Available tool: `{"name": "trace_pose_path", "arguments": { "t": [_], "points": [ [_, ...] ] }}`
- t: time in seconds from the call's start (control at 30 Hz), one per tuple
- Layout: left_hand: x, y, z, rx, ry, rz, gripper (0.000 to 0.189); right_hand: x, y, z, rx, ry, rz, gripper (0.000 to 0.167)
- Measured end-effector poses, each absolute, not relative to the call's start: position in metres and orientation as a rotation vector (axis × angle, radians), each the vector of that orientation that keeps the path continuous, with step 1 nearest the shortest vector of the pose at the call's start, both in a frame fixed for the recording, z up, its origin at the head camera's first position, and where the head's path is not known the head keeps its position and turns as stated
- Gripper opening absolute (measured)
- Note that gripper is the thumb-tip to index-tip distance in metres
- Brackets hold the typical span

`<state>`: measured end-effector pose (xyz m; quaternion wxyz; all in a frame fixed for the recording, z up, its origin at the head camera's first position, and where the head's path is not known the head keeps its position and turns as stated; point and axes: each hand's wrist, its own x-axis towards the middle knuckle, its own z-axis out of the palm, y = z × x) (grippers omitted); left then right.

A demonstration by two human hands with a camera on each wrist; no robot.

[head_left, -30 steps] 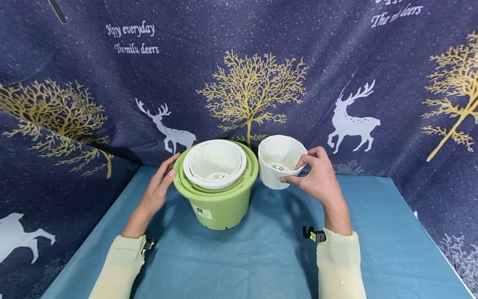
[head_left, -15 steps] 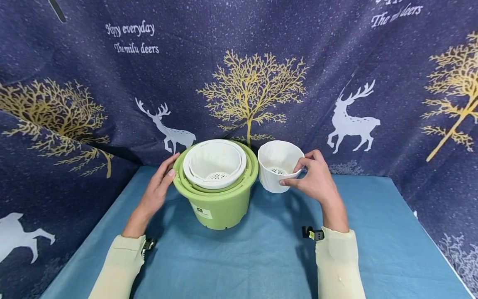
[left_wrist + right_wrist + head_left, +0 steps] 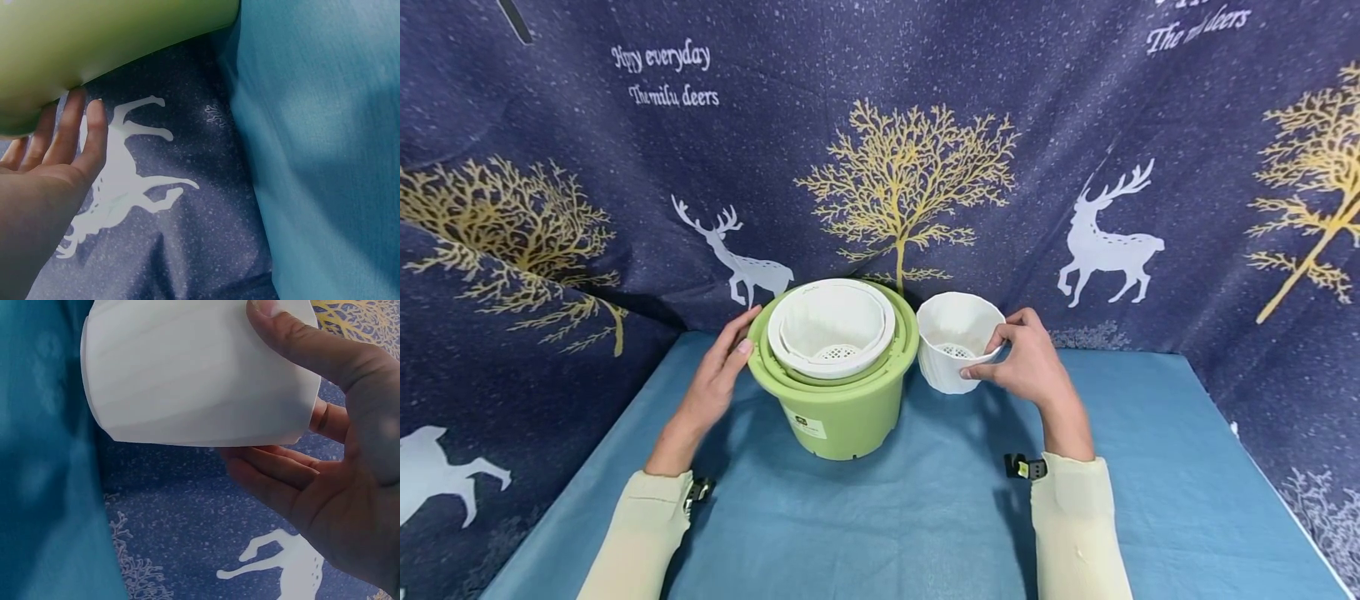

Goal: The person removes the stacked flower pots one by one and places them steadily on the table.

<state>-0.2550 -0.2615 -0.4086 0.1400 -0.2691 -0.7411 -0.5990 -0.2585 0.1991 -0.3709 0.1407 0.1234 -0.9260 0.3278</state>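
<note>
On the blue cloth, a large green flowerpot (image 3: 842,421) holds a smaller green pot and white pots nested inside it. The inner white pot (image 3: 831,325) has a perforated bottom. My left hand (image 3: 711,379) rests against the left side of the green rim, and in the left wrist view its fingers (image 3: 70,125) reach the pot's outer wall, fairly straight. To the right of the stack, my right hand (image 3: 1030,358) pinches the rim of a white ribbed flowerpot (image 3: 943,371), thumb outside and fingers inside. That pot is upright, with drain holes in its base.
A blue cloth (image 3: 880,533) covers the table. Behind it hangs a dark blue curtain (image 3: 985,217) printed with deer and yellow trees, close behind the pots. A small label (image 3: 806,425) is stuck on the green pot's front.
My right hand has lowered the white ribbed flowerpot and brought it slightly left, beside the green pot. My left hand and the stack have stayed in place.
</note>
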Motion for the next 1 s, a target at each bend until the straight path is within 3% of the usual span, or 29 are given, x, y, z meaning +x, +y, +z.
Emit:
{"name": "trace_pose_path", "arguments": {
  "t": [1.0],
  "points": [
    [-0.254,-0.262,-0.409,-0.772,-2.148,-1.732,0.050,-0.269,0.207,-0.391,0.343,-2.800,0.920,0.042]
  ]
}}
